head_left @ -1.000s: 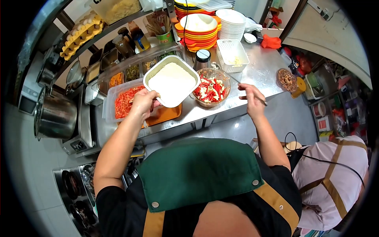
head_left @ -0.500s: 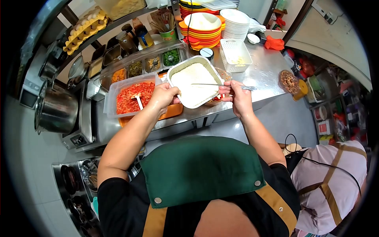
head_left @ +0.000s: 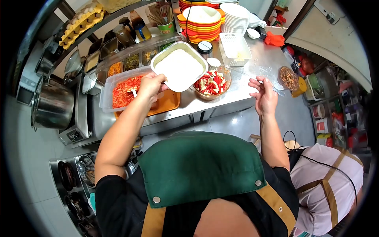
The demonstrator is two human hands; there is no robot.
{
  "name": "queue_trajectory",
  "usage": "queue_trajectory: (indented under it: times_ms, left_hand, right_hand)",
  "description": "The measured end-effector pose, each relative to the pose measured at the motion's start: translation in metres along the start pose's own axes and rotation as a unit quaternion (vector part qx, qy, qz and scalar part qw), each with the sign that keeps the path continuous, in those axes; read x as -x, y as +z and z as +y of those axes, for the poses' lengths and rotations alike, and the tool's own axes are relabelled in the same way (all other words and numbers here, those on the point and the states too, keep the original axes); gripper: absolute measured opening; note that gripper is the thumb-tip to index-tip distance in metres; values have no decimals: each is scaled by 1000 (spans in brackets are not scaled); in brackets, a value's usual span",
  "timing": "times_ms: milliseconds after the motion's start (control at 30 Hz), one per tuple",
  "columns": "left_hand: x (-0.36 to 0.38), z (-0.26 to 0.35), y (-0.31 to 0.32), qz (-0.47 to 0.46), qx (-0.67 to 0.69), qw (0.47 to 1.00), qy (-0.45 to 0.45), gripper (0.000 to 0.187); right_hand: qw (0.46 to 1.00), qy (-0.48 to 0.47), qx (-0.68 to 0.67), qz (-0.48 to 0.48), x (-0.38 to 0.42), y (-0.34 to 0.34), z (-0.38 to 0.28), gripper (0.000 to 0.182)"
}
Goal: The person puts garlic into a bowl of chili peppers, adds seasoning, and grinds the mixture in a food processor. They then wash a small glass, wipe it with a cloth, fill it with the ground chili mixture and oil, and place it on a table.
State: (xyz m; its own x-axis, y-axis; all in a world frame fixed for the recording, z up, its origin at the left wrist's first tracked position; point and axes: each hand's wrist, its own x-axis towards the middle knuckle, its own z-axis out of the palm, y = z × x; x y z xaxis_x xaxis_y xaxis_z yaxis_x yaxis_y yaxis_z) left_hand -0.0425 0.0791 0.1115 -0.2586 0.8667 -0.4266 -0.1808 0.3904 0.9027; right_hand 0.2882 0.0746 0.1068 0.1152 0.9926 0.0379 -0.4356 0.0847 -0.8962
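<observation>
My left hand [head_left: 153, 87] grips the near edge of a white-rimmed metal tray [head_left: 155, 60] filled with white granules, holding it tilted above the counter. My right hand [head_left: 263, 96] is raised to the right, its fingers partly curled around a thin metal spoon [head_left: 279, 93]. The spoon is blurred and partly hidden behind the fingers. Between my hands stands a clear bowl [head_left: 228, 87] with red chillies and pale garlic pieces [head_left: 213, 82]. A small white heap [head_left: 214, 62] shows just behind that bowl. Below the tray is a plastic tub [head_left: 106, 89] of chopped red chilli, with a white-handled utensil in it.
Stacked orange and white bowls [head_left: 199, 27], white plates [head_left: 235, 17] and a white basket [head_left: 235, 49] stand at the back. A jar [head_left: 205, 49] is near the tray. A steel pot [head_left: 53, 102] is at left. Another person [head_left: 327, 185] is close on my right.
My right hand has moved right, away from the tray, with the spoon. My left hand has shifted the tray left and up, uncovering the bowl of chillies and garlic.
</observation>
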Motion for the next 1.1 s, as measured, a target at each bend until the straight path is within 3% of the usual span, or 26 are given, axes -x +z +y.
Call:
queue_trajectory:
  times_ms: [133, 200, 267, 333, 367, 433, 533, 567, 600, 667, 733, 800, 933, 1000, 1100]
  left_hand:
    - [6, 3, -15, 22, 10, 1000, 16, 6]
    - [5, 2, -21, 21, 20, 999, 13, 6]
    - [2, -1, -26, 12, 31, 999, 4, 6]
    - [8, 1, -27, 12, 32, 999, 0, 6]
    - [13, 3, -27, 9, 31, 999, -4, 6]
    - [21, 6, -25, 10, 42, 999, -5, 6]
    - [27, 6, -27, 15, 59, 998, -5, 6]
    - [25, 2, -32, 1, 60, 998, -7, 6]
    - [24, -1, -36, -12, 59, 998, -9, 6]
    - [30, -3, -40, -12, 77, 997, -12, 9]
    - [34, -5, -51, -17, 114, 993, -13, 10]
    - [44, -4, -65, -22, 166, 986, -1, 9]
    - [67, -5, -119, 13, 220, 975, 23, 11]
    - [81, -7, -149, 56, 261, 962, 58, 11]
    - [106, -9, -209, 130, 223, 964, 68, 12]
  right_hand:
    - [989, 2, 148, 19, 7, -23, 20, 31]
    - [974, -33, 226, -14, 8, -27, 34, 30]
    - [951, -57, 301, -50, 7, -22, 41, 17]
    - [861, -201, 451, -123, 2, -19, 39, 12]
    - [861, -201, 450, -126, -1, -14, 37, 12]
    - [732, -410, 507, -199, -6, 2, 25, 13]
    - [737, -429, 484, -197, -5, 20, 13, 15]
    - [769, -399, 453, -211, -4, 23, 13, 13]
    - [768, -400, 450, -218, -2, 33, 13, 13]
    - [893, -321, 224, -223, 7, 66, 10, 14]
    - [843, -392, 238, -281, 8, 100, 15, 13]
    - [828, -361, 257, -344, 18, 144, 17, 8]
    - [717, -365, 357, -474, 35, 208, 29, 32]
    - [710, -312, 322, -543, 40, 229, 37, 55]
    - [730, -306, 313, -524, 40, 259, 61, 53]
